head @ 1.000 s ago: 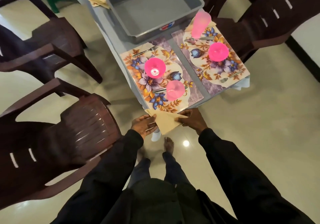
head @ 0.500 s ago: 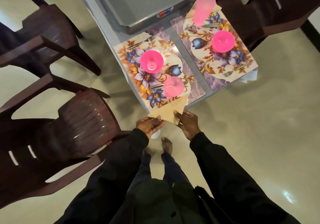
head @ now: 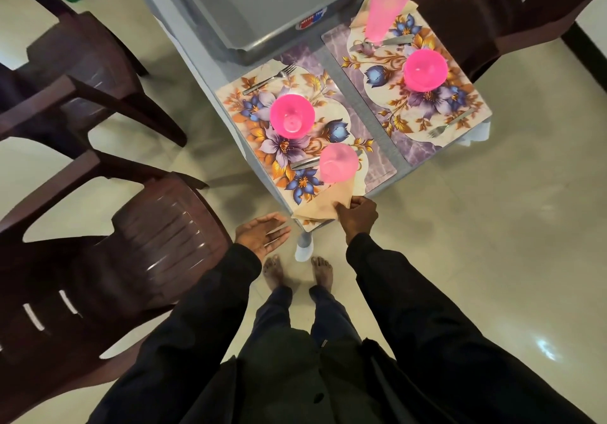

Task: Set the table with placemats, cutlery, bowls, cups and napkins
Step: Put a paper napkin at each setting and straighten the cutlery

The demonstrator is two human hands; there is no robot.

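A folded tan napkin (head: 323, 205) lies on the near corner of the floral placemat (head: 331, 95), just below a pink cup (head: 338, 162). My right hand (head: 358, 216) pinches the napkin's right edge. My left hand (head: 262, 235) hovers open, palm up, off the table's corner and holds nothing. On this placemat also stand a pink bowl (head: 291, 115), a fork (head: 269, 79) and a knife (head: 303, 163). The second placemat (head: 460, 108) to the right carries a pink bowl (head: 424, 69), a tall pink cup (head: 384, 10), cutlery and a napkin.
A grey plastic tub (head: 259, 3) sits on the table behind the placemats. Dark brown plastic chairs stand at the left (head: 108, 253), far left (head: 65, 72) and top right (head: 512, 3). A table leg (head: 304, 246) stands just before my bare feet.
The napkin has gone from the air in front of the table onto the placemat's near corner. My left hand has let go of it and drawn back; my right hand still holds its edge.
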